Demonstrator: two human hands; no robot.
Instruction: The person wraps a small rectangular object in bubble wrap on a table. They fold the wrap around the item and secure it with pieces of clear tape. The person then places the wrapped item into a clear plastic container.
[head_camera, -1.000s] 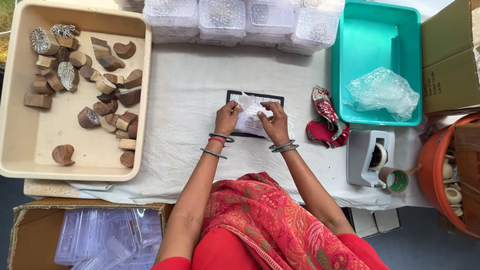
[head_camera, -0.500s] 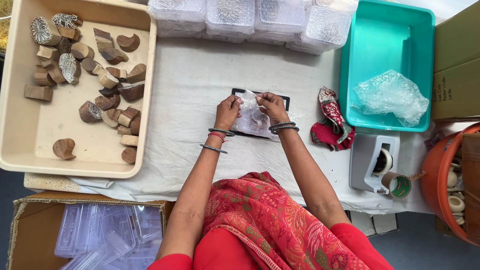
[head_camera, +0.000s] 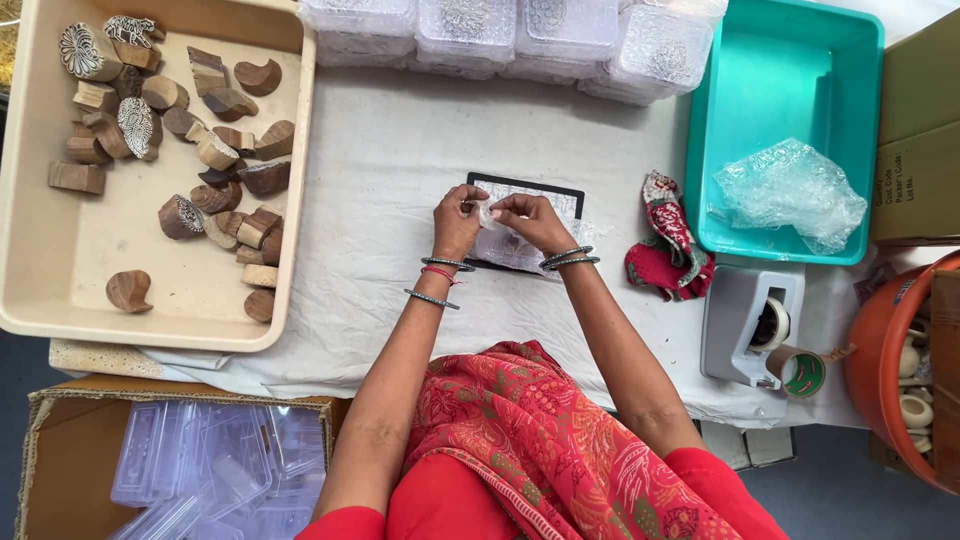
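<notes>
My left hand (head_camera: 456, 222) and my right hand (head_camera: 532, 220) meet over the middle of the white cloth-covered table (head_camera: 380, 170). Together they pinch a small piece of clear plastic wrap (head_camera: 489, 212) between the fingertips. What the wrap encloses is hidden by my fingers. Under the hands lies a flat black-framed card with a white patterned face (head_camera: 545, 196), with more clear wrap spread on it. Both wrists wear thin bangles.
A beige tray (head_camera: 60, 290) with several carved wooden blocks (head_camera: 215, 150) sits at the left. Clear plastic boxes (head_camera: 500, 30) line the back. A teal bin (head_camera: 800, 90) holds bubble wrap (head_camera: 790, 190). Red fabric (head_camera: 665, 245), a tape dispenser (head_camera: 750, 320), an orange bucket (head_camera: 880, 360) and cardboard boxes (head_camera: 70, 450) are nearby.
Both hands have lifted slightly off the card and drawn closer together, bunching the clear wrap between the fingertips. The camera view has shifted a little downward.
</notes>
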